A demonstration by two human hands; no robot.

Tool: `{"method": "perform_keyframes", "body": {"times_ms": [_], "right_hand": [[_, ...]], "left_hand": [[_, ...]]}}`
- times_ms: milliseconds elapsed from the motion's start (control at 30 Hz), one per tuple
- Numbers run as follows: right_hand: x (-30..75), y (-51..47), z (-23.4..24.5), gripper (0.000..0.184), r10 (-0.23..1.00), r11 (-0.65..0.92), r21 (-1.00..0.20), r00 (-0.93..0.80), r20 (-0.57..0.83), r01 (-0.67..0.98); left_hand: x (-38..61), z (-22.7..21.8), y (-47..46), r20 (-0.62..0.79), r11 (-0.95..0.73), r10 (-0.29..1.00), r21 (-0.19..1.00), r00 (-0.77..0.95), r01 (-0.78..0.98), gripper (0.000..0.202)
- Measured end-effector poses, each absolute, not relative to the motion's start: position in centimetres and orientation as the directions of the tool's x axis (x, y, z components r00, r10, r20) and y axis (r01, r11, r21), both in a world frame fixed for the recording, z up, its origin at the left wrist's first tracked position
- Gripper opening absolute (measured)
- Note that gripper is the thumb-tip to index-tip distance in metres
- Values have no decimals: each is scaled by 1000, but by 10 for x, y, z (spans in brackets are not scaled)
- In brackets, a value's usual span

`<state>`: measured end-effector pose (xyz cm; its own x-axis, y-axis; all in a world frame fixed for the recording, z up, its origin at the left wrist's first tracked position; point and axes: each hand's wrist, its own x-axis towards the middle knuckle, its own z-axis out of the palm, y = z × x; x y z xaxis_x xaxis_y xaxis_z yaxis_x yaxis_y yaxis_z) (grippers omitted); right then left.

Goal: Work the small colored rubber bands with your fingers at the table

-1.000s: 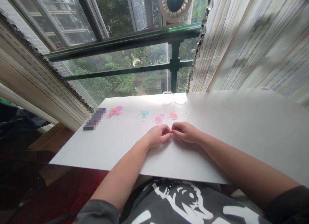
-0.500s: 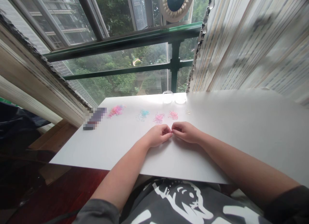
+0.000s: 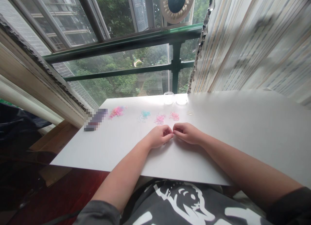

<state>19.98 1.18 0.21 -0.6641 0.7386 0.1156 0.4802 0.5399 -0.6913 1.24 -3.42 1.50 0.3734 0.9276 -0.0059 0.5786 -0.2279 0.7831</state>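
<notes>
Over the white table (image 3: pixel 102 147), my left hand (image 3: pixel 160 136) and my right hand (image 3: pixel 186 133) meet fingertip to fingertip. Both are closed in a pinch, and whatever lies between the fingertips is too small or hidden to make out. Just beyond the hands lie a heap of pink-purple small loops (image 3: pixel 160 118) and a heap of coral-pink loops (image 3: pixel 174 115). Farther left are a heap of blue loops (image 3: pixel 145 114) and a larger mixed pile, mostly pink (image 3: pixel 117 112). A tiny pale item (image 3: pixel 189 113) rests beyond my right hand.
A clear round container (image 3: pixel 168 98) and a shallow round clear piece (image 3: pixel 181 101) stand at the table's far edge by the window. At the left edge lies a pixelated dark object (image 3: pixel 96 119). Curtains hang at the left (image 3: pixel 36 73) and right (image 3: pixel 243 50).
</notes>
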Motion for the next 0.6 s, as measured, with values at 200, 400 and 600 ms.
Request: {"method": "perform_keyframes", "body": {"times_ms": [200, 400, 600], "right_hand": [[200, 11, 4, 15, 736, 538, -702, -667, 120, 467], [200, 11, 4, 15, 725, 550, -698, -677, 127, 459], [201, 10, 5, 14, 734, 534, -711, -668, 122, 457]], "left_hand": [[6, 14, -29, 116, -275, 953, 716, 279, 642, 17], [3, 10, -27, 102, -288, 943, 728, 318, 622, 17], [5, 11, -28, 92, -289, 939, 735, 332, 613, 16]]}}
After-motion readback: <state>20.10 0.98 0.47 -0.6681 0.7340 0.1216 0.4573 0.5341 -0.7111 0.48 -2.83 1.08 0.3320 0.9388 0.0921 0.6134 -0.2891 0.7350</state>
